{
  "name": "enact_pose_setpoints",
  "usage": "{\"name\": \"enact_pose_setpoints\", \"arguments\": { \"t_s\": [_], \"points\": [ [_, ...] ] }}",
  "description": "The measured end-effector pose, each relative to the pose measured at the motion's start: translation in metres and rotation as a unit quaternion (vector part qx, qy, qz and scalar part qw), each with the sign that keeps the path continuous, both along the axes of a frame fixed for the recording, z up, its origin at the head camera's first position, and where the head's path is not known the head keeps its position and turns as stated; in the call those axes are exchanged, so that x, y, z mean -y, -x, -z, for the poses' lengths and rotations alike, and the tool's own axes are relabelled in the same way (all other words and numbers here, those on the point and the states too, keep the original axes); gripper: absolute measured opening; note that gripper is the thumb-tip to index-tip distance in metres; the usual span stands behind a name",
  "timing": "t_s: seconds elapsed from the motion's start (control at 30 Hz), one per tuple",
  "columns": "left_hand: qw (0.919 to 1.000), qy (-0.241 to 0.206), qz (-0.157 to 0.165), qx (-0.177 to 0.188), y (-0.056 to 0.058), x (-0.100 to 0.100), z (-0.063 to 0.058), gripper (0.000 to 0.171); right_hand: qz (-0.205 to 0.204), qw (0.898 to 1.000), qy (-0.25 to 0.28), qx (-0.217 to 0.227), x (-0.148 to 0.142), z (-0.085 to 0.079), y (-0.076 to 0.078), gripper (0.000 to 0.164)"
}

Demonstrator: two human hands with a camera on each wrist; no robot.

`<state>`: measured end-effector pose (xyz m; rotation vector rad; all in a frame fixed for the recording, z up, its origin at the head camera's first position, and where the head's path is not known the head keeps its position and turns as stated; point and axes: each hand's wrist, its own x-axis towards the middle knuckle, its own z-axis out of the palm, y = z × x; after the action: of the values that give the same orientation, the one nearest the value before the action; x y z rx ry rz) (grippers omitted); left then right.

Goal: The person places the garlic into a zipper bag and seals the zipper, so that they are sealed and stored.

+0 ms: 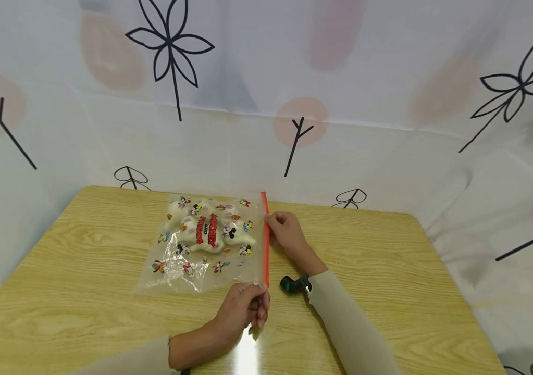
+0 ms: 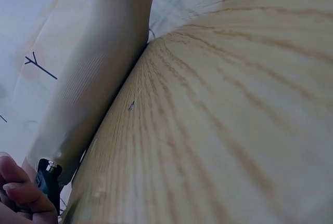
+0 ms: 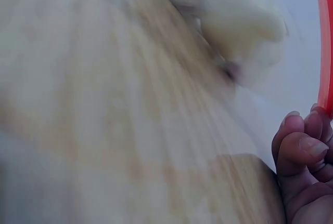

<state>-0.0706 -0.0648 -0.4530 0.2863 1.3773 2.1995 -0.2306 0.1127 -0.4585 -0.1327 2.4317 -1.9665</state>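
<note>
A clear zip bag (image 1: 153, 278) printed with colourful cartoon characters lies on the wooden table, its red zip strip (image 1: 266, 250) facing right. Inside show several pale bulbs (image 1: 245, 238) with pinkish patches, like garlic. My left hand (image 1: 238, 315) pinches the near end of the strip between thumb and fingers. Farther along, toward the far end, my right hand (image 1: 289, 234) pinches the same strip. Curled fingers (image 3: 299, 148) of the right hand appear beside the red strip in the right wrist view. In the left wrist view, only left-hand fingers (image 2: 26, 195) show; the bag is out of sight.
A small black camera (image 1: 296, 284) sits at my right wrist, close over the table (image 1: 364, 260). Behind the table's far edge hangs a pale cloth (image 1: 247, 140) with leaf and flower drawings, which also runs along both sides.
</note>
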Motion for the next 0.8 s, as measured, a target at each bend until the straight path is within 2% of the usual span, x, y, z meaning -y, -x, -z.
{"name": "enact_pose_setpoints", "arguments": {
  "t_s": [0.37,0.6,0.8],
  "points": [
    [1.0,-0.003,-0.003,-0.006,-0.001,0.0,0.0,0.05,0.03,0.999,0.014,-0.015,0.001,0.001,0.018,0.036],
    [1.0,0.0,-0.005,-0.003,-0.003,-0.001,-0.001,0.04,0.049,0.999,-0.002,-0.006,0.003,-0.001,0.023,0.038],
    [0.9999,0.002,-0.012,-0.005,-0.007,-0.002,-0.002,0.043,0.088,0.996,-0.004,0.009,0.007,-0.003,0.029,0.04]
  ]
}}
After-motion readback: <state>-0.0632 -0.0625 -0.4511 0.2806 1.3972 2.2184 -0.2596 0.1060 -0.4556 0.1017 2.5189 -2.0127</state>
